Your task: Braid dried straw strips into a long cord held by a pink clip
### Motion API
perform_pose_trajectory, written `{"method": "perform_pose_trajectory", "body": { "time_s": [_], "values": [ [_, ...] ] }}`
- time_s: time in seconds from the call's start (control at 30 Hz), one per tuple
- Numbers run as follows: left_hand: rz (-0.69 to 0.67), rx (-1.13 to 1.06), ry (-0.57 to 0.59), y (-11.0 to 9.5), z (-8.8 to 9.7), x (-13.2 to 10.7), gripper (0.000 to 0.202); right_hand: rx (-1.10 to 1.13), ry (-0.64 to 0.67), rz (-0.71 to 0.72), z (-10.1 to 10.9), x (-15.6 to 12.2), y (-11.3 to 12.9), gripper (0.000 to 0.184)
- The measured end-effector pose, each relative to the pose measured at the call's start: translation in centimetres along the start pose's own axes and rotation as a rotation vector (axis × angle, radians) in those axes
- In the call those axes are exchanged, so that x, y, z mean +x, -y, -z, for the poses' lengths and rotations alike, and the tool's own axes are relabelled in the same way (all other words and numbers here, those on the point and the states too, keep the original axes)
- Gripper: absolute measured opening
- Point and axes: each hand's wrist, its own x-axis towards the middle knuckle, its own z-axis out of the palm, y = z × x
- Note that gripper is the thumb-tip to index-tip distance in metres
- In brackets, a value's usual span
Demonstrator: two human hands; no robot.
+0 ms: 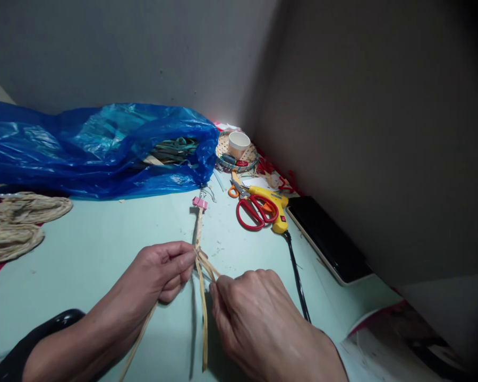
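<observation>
Head view: strands being plaited, apparently.
The braid (pixel 199 228) runs from the pink clip (pixel 199 203) toward the desk's (pixel 103 228) near edge; the left hand (pixel 163 269) pinches its fork, the right hand (pixel 253 310) grips strands (pixel 209 265). The next crossing likely calls for the loose middle strand (pixel 204 318), drawn taut.

The bare left hand (pixel 165 271) has a glossy black forearm band (pixel 61 319).

Narrow pale straw braid (pixel 199 228), straight, plaited at far end; near end split into loose, splayed strands (pixel 204 321).
</observation>
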Motion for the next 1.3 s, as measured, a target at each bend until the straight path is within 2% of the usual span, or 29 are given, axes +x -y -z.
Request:
{"method": "perform_pose_trajectory", "body": {
  "time_s": [0.43, 0.67, 0.9, 1.1, 1.3],
  "values": [
    [0.003, 0.015, 0.003, 0.2, 0.2, 0.1, 0.04, 0.073, 0.073, 0.042, 0.3, 0.2, 0.9, 0.028],
    [0.005, 0.001, -0.031, 0.0, -0.2, -0.3, 0.043, 0.085, 0.093, 0.031, 0.4, 0.0, 1.1, 0.027],
    [0.014, 0.007, -0.01, 0.1, 0.0, -0.1, 0.043, 0.056, 0.105, 0.094, 0.3, -0.2, 1.2, 0.016],
    [0.014, -0.002, 0.009, 0.5, 0.4, -0.1, 0.038, 0.059, 0.206, 0.012, 0.7, 0.1, 1.4, 0.022],
    [0.0, -0.022, 0.035, 0.5, 0.4, -0.1, 0.034, 0.052, 0.198, 0.049, 1.3, 0.4, 1.5, 0.021]
  ]
}}
